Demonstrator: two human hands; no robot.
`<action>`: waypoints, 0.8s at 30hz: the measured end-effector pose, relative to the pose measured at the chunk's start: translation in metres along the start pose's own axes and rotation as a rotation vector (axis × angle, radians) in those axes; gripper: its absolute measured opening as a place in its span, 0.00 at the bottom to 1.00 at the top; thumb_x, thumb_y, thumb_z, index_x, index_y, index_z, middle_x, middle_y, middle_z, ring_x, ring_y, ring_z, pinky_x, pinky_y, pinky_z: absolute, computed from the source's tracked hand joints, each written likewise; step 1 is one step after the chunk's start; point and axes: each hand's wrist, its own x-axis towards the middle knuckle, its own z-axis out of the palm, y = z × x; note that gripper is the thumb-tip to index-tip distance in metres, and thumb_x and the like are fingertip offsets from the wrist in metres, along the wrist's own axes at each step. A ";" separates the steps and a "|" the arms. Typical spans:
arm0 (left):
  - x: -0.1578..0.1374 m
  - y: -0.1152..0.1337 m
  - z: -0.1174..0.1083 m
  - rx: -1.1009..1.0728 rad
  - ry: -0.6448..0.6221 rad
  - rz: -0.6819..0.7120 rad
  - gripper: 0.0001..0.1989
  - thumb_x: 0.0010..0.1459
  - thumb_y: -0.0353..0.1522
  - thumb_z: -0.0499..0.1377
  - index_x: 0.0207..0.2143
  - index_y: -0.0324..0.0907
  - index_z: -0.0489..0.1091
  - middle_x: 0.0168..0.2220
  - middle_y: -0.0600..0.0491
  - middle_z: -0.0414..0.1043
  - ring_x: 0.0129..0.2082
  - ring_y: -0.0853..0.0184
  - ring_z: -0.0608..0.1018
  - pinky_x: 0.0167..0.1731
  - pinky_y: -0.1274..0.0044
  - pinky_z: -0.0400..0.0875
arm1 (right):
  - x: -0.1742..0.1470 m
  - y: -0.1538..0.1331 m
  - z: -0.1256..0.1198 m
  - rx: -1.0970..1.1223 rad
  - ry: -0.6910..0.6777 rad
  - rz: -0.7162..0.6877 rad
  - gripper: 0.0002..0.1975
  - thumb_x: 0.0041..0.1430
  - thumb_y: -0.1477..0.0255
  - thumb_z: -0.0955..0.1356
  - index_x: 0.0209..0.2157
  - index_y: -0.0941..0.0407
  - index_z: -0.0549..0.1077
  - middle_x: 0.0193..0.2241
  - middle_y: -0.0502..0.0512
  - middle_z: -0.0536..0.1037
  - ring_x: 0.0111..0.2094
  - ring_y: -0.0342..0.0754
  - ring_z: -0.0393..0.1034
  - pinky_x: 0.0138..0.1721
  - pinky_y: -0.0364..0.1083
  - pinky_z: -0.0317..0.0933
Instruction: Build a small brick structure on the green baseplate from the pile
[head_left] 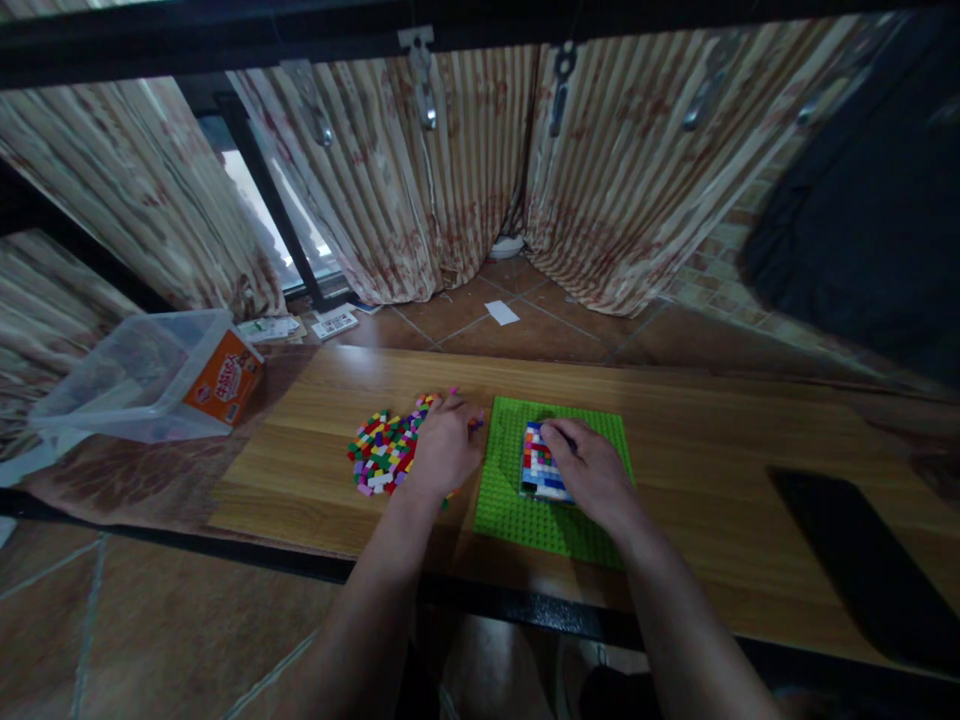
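A green studded baseplate (pixel 504 480) lies on the wooden table. On it sits a build of small bricks (pixel 537 460) in white, blue, red and orange. My right hand (pixel 596 475) rests over the right part of this build, with thumb and fingers closed at its top; whatever they grip is hidden. Left of the baseplate is a loose pile of colourful toy bricks (pixel 384 455). My left hand (pixel 448 448) reaches over the pile's right edge, its bent fingers slightly apart among the bricks. The fingertips are partly hidden.
A clear plastic bin (pixel 142 375) with an orange label stands left of the wooden table (pixel 292 460). A dark flat object (pixel 855 560) lies on the table's right end. Papers (pixel 334 322) are on the floor behind, before patterned curtains (pixel 465 180). A dark shape (pixel 870 200) fills the upper right.
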 end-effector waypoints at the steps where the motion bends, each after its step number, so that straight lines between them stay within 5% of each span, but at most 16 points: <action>1: 0.000 0.000 0.000 0.009 -0.001 0.006 0.11 0.51 0.21 0.56 0.32 0.41 0.75 0.37 0.48 0.78 0.42 0.59 0.78 0.51 0.63 0.71 | 0.000 0.000 0.000 0.000 0.004 -0.008 0.19 0.65 0.59 0.59 0.40 0.53 0.78 0.40 0.58 0.80 0.43 0.55 0.72 0.47 0.53 0.61; 18: -0.001 -0.001 0.003 0.148 -0.007 -0.038 0.10 0.51 0.21 0.56 0.29 0.42 0.74 0.32 0.49 0.77 0.36 0.60 0.77 0.48 0.64 0.70 | 0.000 -0.001 0.000 -0.003 -0.005 -0.011 0.19 0.65 0.59 0.59 0.41 0.54 0.77 0.41 0.59 0.79 0.43 0.54 0.72 0.47 0.53 0.61; 24: 0.000 0.007 -0.004 -0.044 0.032 -0.002 0.08 0.56 0.24 0.56 0.31 0.42 0.74 0.32 0.51 0.77 0.36 0.63 0.77 0.44 0.69 0.72 | 0.000 0.000 -0.002 0.075 0.012 0.035 0.25 0.67 0.56 0.54 0.38 0.53 0.77 0.38 0.58 0.80 0.41 0.53 0.73 0.44 0.51 0.62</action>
